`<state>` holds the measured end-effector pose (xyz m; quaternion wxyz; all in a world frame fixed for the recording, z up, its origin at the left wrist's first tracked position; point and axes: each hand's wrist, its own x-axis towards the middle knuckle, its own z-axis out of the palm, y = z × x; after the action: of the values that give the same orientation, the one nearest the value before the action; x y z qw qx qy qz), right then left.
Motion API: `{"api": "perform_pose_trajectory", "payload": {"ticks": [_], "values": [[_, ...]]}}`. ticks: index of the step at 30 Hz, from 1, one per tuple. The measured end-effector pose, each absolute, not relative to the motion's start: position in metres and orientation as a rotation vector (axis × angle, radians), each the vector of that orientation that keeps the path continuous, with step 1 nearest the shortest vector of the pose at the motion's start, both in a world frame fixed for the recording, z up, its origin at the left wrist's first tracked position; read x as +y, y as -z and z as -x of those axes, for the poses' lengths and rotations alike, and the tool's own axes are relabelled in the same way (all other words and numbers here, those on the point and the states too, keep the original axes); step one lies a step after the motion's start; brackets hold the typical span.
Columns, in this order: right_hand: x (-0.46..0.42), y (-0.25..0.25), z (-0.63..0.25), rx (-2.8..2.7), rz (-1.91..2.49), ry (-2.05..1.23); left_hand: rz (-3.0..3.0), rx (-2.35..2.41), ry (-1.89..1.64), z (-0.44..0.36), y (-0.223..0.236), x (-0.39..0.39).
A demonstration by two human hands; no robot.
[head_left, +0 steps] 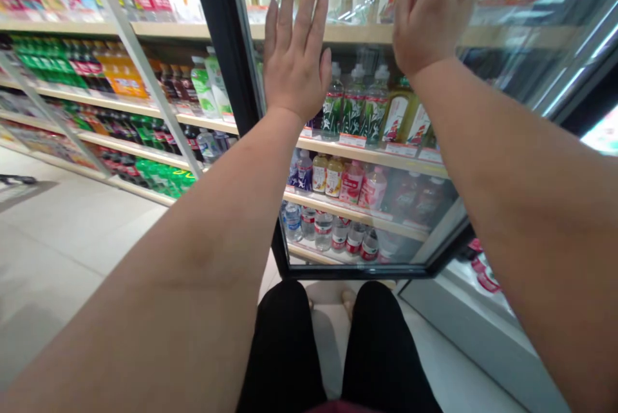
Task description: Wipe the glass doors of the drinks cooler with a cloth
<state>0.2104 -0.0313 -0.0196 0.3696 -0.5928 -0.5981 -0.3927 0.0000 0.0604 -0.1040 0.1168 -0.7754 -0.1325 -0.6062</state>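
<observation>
A left hand [297, 53] spreads wide against the upright glass door [367, 213], long axis vertical; the cropped right hand's [437, 11] grip cannot be told.

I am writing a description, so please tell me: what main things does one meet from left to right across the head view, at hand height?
Green bottles, orange bottles, black left side of the door frame, left hand, right hand.
</observation>
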Motion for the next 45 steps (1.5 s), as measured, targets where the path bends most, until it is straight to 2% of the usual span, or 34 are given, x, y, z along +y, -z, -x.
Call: {"api": "perform_pose_trajectory", "payload": {"ticks": [8, 18, 25, 32, 39, 45], "values": [[-0.021, 0.023, -0.223, -1.506, 1.441, 1.16, 2.235, -0.454, 1.767, -0.005, 0.105, 0.05], [0.007, 0.017, -0.236, -1.331, 1.42, 1.124, 2.224, -0.534, 1.799, -0.007, 0.106, 0.026], [-0.007, 0.04, -0.23, -1.473, 1.141, 1.293, 2.245, -0.571, 1.761, -0.008, 0.108, 0.027], [-0.01, 0.059, -0.229, -1.715, 1.04, 1.262, 2.291, -0.513, 1.81, -0.007, 0.107, 0.036], [0.009, 0.063, -0.238, -1.253, 1.014, 1.158, 2.307, -0.478, 1.864, -0.007, 0.107, 0.036], [-0.003, 0.077, -0.236, -1.842, 0.951, 1.169, 2.298, -0.487, 1.832, -0.008, 0.108, 0.045]]}}
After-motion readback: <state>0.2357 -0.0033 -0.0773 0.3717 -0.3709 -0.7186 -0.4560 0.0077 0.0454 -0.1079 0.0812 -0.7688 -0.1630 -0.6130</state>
